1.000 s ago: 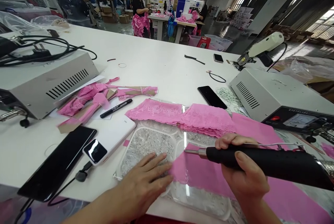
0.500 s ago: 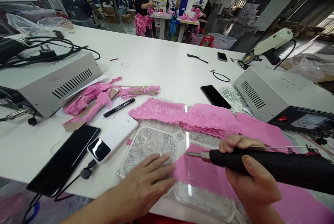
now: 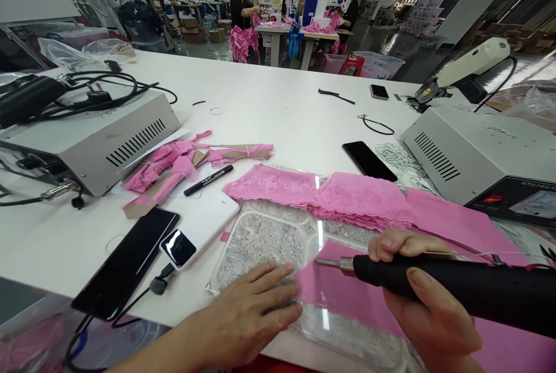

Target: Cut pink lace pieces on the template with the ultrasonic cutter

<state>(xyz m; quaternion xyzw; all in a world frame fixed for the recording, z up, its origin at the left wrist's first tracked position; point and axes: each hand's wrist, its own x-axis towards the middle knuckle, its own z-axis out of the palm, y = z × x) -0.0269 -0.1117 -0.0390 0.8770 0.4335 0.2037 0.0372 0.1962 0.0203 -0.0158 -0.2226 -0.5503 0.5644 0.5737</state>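
My right hand (image 3: 434, 297) is wrapped round a thick black handheld tool (image 3: 417, 277) with a narrow metal tip, which points left. That tip lies over a pink piece of fabric (image 3: 347, 292); whether it touches the cloth I cannot tell. Fingers stretched out, my left hand (image 3: 256, 309) rests flat at the left end of this fabric. Beneath both is a transparent compartmented tray (image 3: 260, 234) with a grey speckled pattern. Along its far side lies a stack of pink lace pieces (image 3: 360, 196), with more pink fabric (image 3: 460, 216) to the right.
Grey metal boxes stand at the left (image 3: 95, 135) and right (image 3: 473, 147). A large black phone (image 3: 125, 263), white power bank (image 3: 208, 228), marker (image 3: 208, 180) and tied pink straps (image 3: 174, 161) lie left. Another phone (image 3: 369, 160) lies beyond the lace. A person (image 3: 243, 14) stands across the room.
The whole view has shifted slightly, so things appear farther right. My hands, the tool and the fabric keep nearly the same places relative to each other.
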